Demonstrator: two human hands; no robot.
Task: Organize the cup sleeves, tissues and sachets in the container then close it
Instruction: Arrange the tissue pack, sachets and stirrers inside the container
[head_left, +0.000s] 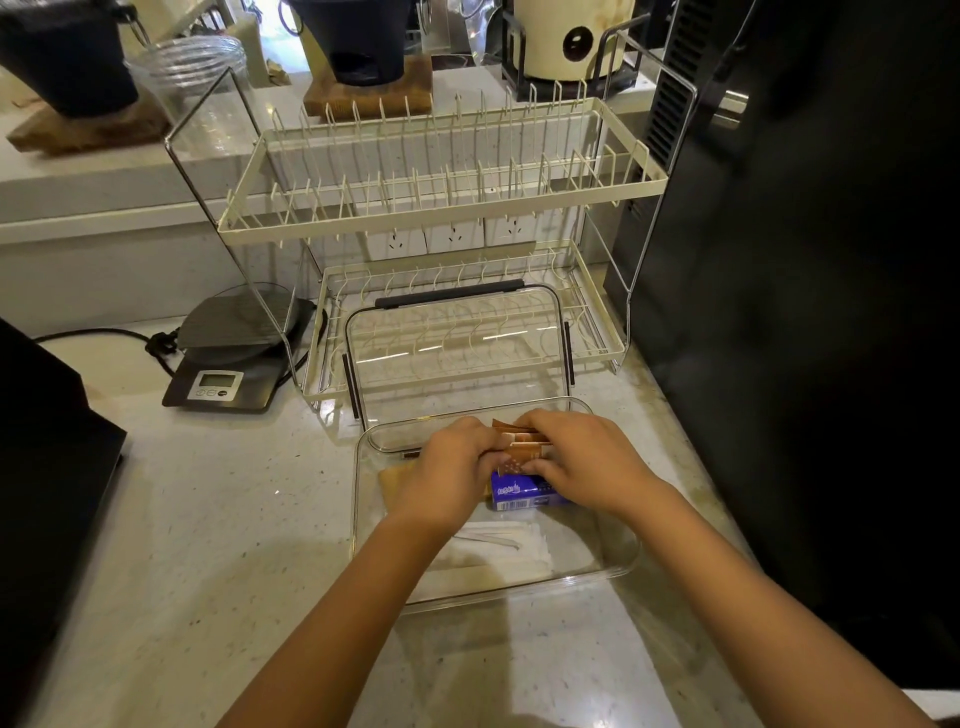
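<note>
Head view: one clear container (621, 564) stands open on the counter (218, 519), with one clear lid (457, 358) propped upright just behind it against the lower tier of a two-tier cream dish rack (441, 208). Two hands work over the container's far end. The left hand (449, 470) and the right hand (582, 462) both have their fingers curled around one bundle of brown sachets (522, 447), held between them; the number of sachets in the bundle cannot be told. Inside the container: one blue tissue pack (522, 496) directly beneath the sachets and touching the right hand, white folded tissues (504, 545) along the near side, and a tan cup sleeve (395, 475) at the left, mostly hidden by the left hand. One digital scale (228, 374) with a cable sits on the counter left of the rack. A large black appliance (805, 312) stands at the right, close beside the rack and container.
</note>
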